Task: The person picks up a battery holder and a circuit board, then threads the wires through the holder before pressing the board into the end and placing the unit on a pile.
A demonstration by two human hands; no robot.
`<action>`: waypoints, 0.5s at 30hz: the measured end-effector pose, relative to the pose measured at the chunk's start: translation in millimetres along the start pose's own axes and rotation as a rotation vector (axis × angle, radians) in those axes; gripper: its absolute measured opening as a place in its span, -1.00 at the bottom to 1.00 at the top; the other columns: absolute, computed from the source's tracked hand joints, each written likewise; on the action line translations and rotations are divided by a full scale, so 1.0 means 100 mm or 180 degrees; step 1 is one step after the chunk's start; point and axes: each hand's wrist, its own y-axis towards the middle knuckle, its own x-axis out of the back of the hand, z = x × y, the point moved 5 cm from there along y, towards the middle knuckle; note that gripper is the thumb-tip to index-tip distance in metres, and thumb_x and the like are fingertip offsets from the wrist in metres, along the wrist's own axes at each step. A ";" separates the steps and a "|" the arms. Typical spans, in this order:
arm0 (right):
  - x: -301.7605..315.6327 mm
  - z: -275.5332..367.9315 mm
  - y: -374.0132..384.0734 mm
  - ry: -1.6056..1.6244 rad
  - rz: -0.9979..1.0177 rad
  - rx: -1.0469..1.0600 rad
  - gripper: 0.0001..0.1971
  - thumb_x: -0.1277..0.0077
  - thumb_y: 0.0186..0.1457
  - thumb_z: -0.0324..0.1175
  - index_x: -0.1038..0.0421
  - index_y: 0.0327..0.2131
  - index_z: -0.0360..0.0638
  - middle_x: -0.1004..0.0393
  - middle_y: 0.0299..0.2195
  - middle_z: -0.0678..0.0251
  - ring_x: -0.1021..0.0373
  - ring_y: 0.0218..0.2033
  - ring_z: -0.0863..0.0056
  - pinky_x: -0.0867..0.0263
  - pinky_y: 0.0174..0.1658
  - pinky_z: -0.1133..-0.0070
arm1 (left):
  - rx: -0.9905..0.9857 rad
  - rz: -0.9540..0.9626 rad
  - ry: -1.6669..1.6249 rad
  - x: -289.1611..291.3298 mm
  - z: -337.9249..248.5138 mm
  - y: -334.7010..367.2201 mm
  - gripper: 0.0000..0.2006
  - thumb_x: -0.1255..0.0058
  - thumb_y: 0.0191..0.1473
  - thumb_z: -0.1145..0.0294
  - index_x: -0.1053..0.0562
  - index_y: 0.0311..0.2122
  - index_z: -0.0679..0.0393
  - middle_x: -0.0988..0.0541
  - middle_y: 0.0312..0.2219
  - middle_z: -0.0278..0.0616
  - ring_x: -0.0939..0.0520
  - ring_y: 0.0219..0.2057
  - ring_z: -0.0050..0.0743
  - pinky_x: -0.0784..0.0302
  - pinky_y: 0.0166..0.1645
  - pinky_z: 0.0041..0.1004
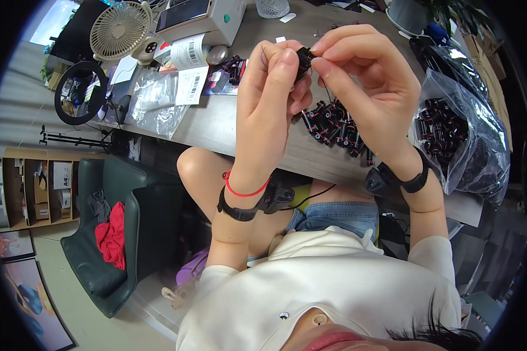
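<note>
Both my hands are raised close together above the table. A small black part (303, 61), its exact kind not clear, is held between the thumb and fingers of my left hand (263, 96). With thumb and forefinger, my right hand (371, 82) pinches the same part at its right edge. A thin dark strand (327, 89) hangs below the right fingertips. Below and between my hands lies a pile of small black parts with red rings (333, 127). Fingers cover much of the held part.
A clear plastic bag (479, 137) of similar parts lies at the right. Left of my hands are more black and red parts (235, 69), a paper label sheet (190, 85), crumpled clear packaging (157, 96) and a fan (121, 30). The grey table's (208, 126) front edge passes above my lap.
</note>
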 end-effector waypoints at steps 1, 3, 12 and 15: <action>0.02 -0.01 -0.01 0.0034 -0.0050 0.0052 -0.80 0.02 -0.03 -0.74 -0.34 -0.27 -0.36 -0.39 -0.25 0.17 -0.37 -0.26 0.57 -0.36 -0.22 0.68 | 0.0047 0.0092 -0.0126 -0.01 0.01 0.02 -0.93 0.28 0.23 0.38 -0.20 -0.29 0.12 -0.39 -0.34 -0.34 -0.30 -0.44 -0.64 -0.22 -0.40 -0.63; 0.03 -0.02 0.00 0.0059 -0.0089 0.0117 -0.79 0.02 -0.03 -0.74 -0.34 -0.27 -0.36 -0.39 -0.25 0.15 -0.37 -0.26 0.55 -0.37 -0.22 0.67 | 0.0078 0.0192 -0.0260 -0.03 0.02 0.04 -0.93 0.27 0.22 0.39 -0.20 -0.29 0.12 -0.39 -0.38 -0.35 -0.29 -0.45 -0.65 -0.21 -0.40 -0.63; 0.04 0.33 -0.07 -0.1559 0.0134 0.1400 -0.69 -0.08 -0.10 -0.70 -0.37 -0.22 -0.25 -0.42 -0.28 0.13 -0.42 -0.36 0.38 -0.40 -0.33 0.60 | -0.0340 -0.0237 0.0163 -0.10 -0.07 0.00 -0.80 0.02 0.08 0.56 -0.26 -0.20 0.21 -0.44 -0.33 -0.23 -0.41 -0.46 -0.70 -0.34 -0.39 -0.69; 0.01 0.30 -0.06 -0.1729 0.0285 0.1368 -0.66 -0.11 -0.13 -0.69 -0.38 -0.20 -0.22 -0.43 -0.30 0.14 -0.42 -0.38 0.35 -0.40 -0.35 0.59 | -0.0249 -0.0472 0.0607 -0.08 -0.10 0.01 -0.73 -0.01 0.05 0.59 -0.30 -0.13 0.24 -0.46 -0.31 -0.22 -0.45 -0.42 -0.68 -0.37 -0.36 -0.69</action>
